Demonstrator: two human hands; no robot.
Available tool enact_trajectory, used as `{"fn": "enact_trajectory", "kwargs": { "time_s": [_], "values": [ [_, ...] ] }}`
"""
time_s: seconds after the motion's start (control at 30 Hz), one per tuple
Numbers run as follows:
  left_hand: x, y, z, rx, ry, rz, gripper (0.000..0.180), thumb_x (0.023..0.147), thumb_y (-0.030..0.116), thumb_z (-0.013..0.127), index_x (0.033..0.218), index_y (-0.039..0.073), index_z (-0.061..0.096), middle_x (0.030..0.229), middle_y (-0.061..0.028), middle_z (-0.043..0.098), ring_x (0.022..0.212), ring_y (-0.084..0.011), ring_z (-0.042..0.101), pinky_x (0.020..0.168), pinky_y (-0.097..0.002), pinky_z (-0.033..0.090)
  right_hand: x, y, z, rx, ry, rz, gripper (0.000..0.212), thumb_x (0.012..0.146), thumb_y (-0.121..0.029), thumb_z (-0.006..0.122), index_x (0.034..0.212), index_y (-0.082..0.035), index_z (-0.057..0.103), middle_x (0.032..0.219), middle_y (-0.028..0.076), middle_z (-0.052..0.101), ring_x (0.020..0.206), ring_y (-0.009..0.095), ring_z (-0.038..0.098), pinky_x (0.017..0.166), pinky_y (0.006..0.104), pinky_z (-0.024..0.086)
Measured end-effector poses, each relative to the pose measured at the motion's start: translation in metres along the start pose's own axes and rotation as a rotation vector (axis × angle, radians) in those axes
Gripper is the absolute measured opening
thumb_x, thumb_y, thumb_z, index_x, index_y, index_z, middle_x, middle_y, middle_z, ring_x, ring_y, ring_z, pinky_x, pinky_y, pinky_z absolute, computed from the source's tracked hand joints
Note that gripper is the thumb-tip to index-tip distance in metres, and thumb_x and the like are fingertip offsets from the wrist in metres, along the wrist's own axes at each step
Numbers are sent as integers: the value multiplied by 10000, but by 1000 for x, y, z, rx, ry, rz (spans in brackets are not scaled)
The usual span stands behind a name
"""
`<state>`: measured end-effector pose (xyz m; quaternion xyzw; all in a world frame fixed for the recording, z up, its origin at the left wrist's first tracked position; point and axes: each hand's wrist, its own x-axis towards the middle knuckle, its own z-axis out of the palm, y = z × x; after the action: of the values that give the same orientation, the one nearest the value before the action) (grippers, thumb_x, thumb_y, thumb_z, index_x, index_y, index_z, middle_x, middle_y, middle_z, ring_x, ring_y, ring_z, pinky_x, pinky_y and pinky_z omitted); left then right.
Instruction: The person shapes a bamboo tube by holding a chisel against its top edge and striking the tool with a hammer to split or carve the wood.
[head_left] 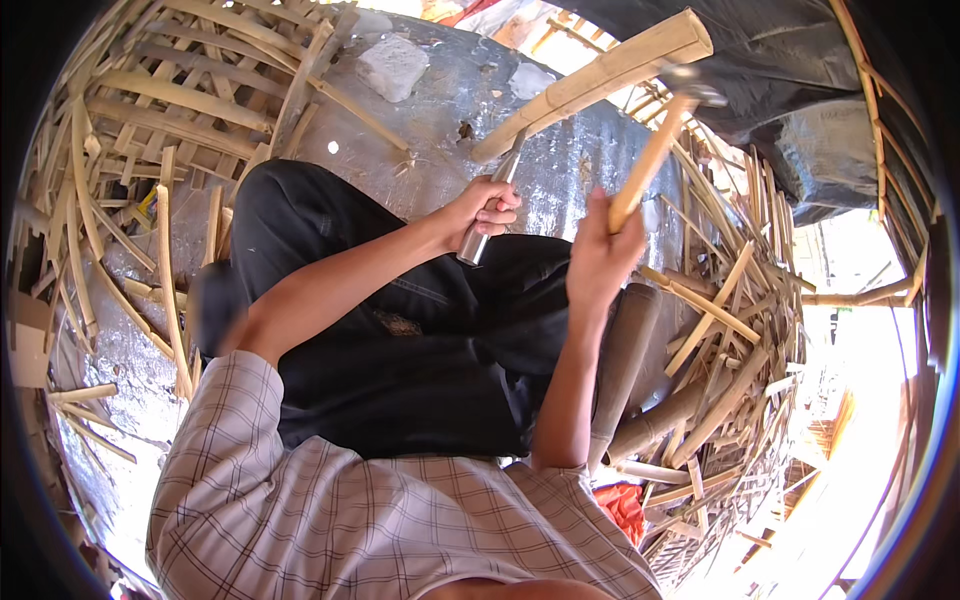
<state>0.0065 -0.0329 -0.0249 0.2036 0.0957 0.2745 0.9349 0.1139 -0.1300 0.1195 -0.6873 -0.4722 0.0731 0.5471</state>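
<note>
Within the closed left grip (484, 207), a silver metal chisel (508, 168) is held, its tip apparently against a pale bamboo length (610, 82) ahead. A wooden-handled metal hammer (648, 168) is clenched by the right grip (608, 248). The left grip could be struck if the hammer is misaimed.

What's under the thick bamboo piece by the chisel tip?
Grey sheet shows along both sides of the thick bamboo piece. Whatever lies directly beneath is covered by the piece itself, so I can't tell what it rests on.
</note>
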Motion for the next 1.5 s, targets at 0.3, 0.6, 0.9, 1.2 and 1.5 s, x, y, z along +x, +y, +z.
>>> {"fn": "enact_trajectory", "kwargs": {
  "time_s": [0.3,0.6,0.9,1.2,1.5],
  "values": [
    [3,-1,3,59,36,14,152,872,57,556,799,106,431,645,60,395,408,6,302,315,-164,256,-42,88,30,-142,-107,62,214,889,-95,653,790,55,537,626,153,530,559,223,493,551,411,403],
    [1,2,3,7,7,1,218,870,83,559,703,116,423,582,67,372,406,-3,298,348,-190,245,31,-15,5,181,18,-105,307,955,-90,610,719,-64,414,562,-19,405,506,50,390,437,258,268],
    [7,6,-3,32,-4,9,170,859,76,543,757,122,415,609,73,367,403,6,281,324,-167,258,-36,70,34,-360,-298,140,159,913,-79,594,953,71,562,759,327,581,821,531,555,644,475,456],
    [8,4,-4,-33,-37,-23,143,882,53,522,823,113,406,677,59,406,412,9,300,335,-161,279,28,-5,20,226,105,-181,186,958,-71,602,815,5,510,596,42,450,569,96,401,497,325,336],
    [7,4,-7,-71,-33,-16,128,871,51,510,855,126,407,621,78,364,387,9,288,309,-162,241,-46,50,34,-215,-191,121,209,887,-68,670,774,62,551,613,129,521,604,149,437,557,391,393]
  ]
}}
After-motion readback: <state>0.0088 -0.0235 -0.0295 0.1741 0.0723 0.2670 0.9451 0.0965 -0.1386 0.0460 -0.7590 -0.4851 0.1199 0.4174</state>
